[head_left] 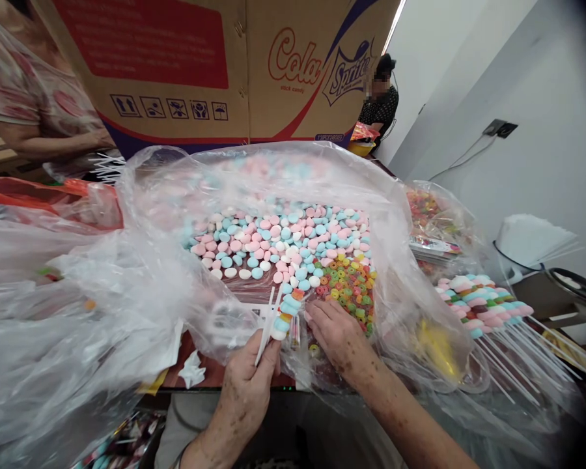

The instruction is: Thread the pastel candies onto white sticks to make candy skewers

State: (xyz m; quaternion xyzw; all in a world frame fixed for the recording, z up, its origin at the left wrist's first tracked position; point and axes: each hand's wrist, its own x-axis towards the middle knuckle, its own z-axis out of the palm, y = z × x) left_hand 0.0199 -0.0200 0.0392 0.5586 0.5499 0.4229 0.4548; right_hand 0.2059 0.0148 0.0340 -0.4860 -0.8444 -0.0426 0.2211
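Note:
My left hand [251, 374] is closed around white sticks [267, 326] and the lower end of a candy skewer [287, 314] threaded with blue, white and orange pieces. To its right, my right hand [339, 335] reaches toward the skewer's top with its fingers bent close together; what its fingertips hold, if anything, is too small to make out. Pink, blue and white candies [273, 238] lie in a big clear plastic bag beyond my hands. Colourful ring gummies [349, 286] are heaped just past my right hand.
A large cardboard box [283, 71] stands behind the bag. Finished candy skewers [486, 303] lie at the right, near a bag of gummies [422, 208]. Plastic sheeting [78, 312] covers the left side. A crumpled tissue [192, 370] lies near the table edge. Two people are beyond the box.

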